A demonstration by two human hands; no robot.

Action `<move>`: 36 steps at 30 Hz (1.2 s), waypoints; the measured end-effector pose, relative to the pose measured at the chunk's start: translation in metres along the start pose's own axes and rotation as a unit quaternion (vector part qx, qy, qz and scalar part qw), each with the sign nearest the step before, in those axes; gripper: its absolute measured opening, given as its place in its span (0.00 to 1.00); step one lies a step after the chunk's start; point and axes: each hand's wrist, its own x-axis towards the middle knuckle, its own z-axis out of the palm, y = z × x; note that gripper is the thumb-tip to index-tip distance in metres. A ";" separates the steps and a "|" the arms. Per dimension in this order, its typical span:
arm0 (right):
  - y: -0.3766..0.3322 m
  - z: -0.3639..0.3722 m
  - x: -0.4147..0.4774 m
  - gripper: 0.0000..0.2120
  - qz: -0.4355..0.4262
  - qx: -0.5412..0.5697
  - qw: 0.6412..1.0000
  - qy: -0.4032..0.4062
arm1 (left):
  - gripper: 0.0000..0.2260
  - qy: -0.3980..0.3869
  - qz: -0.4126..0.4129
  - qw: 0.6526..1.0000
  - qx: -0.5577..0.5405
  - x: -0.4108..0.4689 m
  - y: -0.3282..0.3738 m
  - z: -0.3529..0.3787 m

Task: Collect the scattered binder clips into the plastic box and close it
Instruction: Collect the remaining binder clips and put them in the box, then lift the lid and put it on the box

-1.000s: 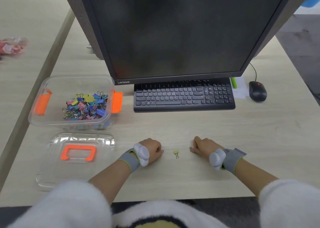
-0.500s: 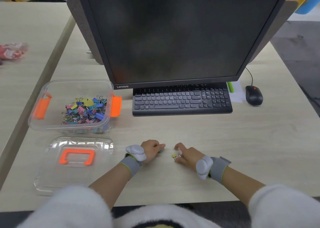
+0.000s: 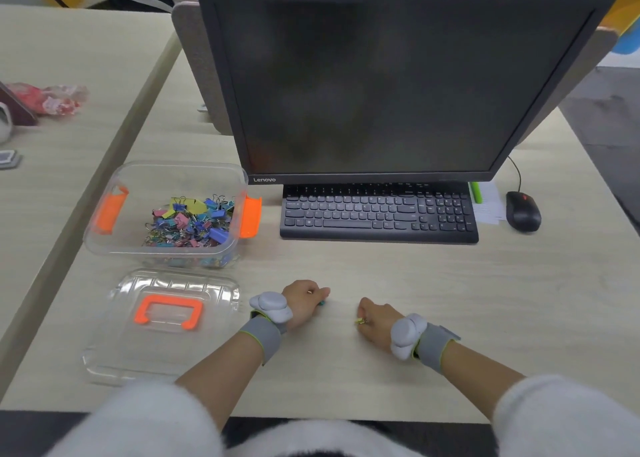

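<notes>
The clear plastic box [image 3: 104, 248] with orange side latches stands open at the left of the desk, holding a heap of coloured binder clips [image 3: 194, 221]. Its clear lid [image 3: 166, 321] with an orange handle lies flat in front of it. My left hand [image 3: 304, 302] rests fisted on the desk right of the lid, and a bit of teal clip shows under its fingers. My right hand [image 3: 375, 319] is closed on a small yellow binder clip [image 3: 360, 321] that peeks out at its fingertips.
A black monitor [image 3: 381, 85] and black keyboard [image 3: 379, 214] stand behind my hands. A black mouse [image 3: 523, 210] and a paper with a green pen [image 3: 475, 191] lie at the right. A red wrapper [image 3: 48, 98] sits on the neighbouring desk at the left.
My right hand slid left across the desk to the yellow clip that lay between the hands and closed on it. My left hand stayed fisted in place.
</notes>
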 end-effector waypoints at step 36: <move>-0.295 -0.072 0.056 0.19 -0.141 0.205 0.960 0.131 | 0.22 0.194 0.029 0.978 -0.070 0.008 -0.022 -0.226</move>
